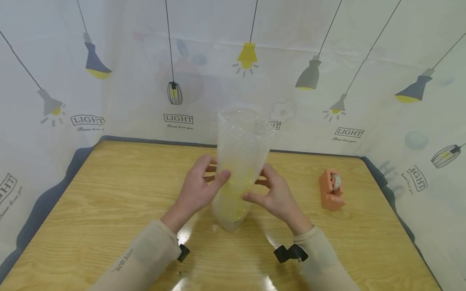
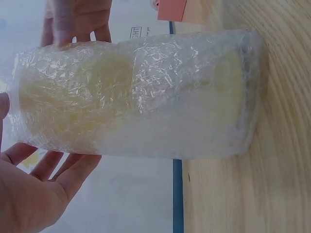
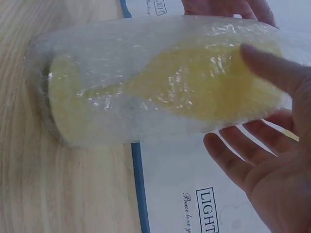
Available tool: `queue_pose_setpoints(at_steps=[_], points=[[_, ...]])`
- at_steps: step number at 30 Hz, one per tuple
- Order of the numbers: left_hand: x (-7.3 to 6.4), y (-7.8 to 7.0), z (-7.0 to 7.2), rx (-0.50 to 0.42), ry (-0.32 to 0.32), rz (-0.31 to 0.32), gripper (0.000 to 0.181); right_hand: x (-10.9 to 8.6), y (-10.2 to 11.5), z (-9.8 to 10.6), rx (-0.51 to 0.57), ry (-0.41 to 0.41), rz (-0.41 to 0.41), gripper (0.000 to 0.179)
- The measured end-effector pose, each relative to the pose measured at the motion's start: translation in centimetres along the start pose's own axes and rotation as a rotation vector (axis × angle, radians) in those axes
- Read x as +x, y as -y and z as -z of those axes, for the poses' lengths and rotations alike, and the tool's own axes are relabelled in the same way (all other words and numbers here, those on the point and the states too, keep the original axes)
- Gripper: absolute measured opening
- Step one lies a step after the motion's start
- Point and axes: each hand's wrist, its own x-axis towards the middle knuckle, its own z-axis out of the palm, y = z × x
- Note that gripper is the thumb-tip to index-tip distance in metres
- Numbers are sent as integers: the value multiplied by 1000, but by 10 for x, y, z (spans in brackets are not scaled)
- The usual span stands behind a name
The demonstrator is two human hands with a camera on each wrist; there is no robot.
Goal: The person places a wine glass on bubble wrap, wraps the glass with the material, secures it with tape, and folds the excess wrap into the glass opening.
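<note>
A yellow stemmed glass shows through a sleeve of clear bubble wrap. The bundle stands upright on the wooden table, and its loose upper end rises well above both hands. My left hand holds it from the left, thumb across the front and fingers round the side. From the right, my right hand grips it a little lower, thumb on the near face. In the right wrist view the glass's bowl, thin stem and round foot are visible through the plastic. Wrap covers the whole glass.
An orange tape dispenser with a roll of tape stands on the right side of the table. Behind and beside the table hangs a pale cloth printed with lamps. Black straps hang at both wrists.
</note>
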Motion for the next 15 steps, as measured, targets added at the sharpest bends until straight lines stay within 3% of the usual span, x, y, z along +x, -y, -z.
queue_pose_setpoints(at_steps=[7, 15], points=[[0, 0, -1, 8, -27, 3, 35, 1, 1, 6, 24, 4, 56, 66], [1, 0, -5, 21, -58, 56, 30, 5, 9, -3, 9, -117, -18, 54]])
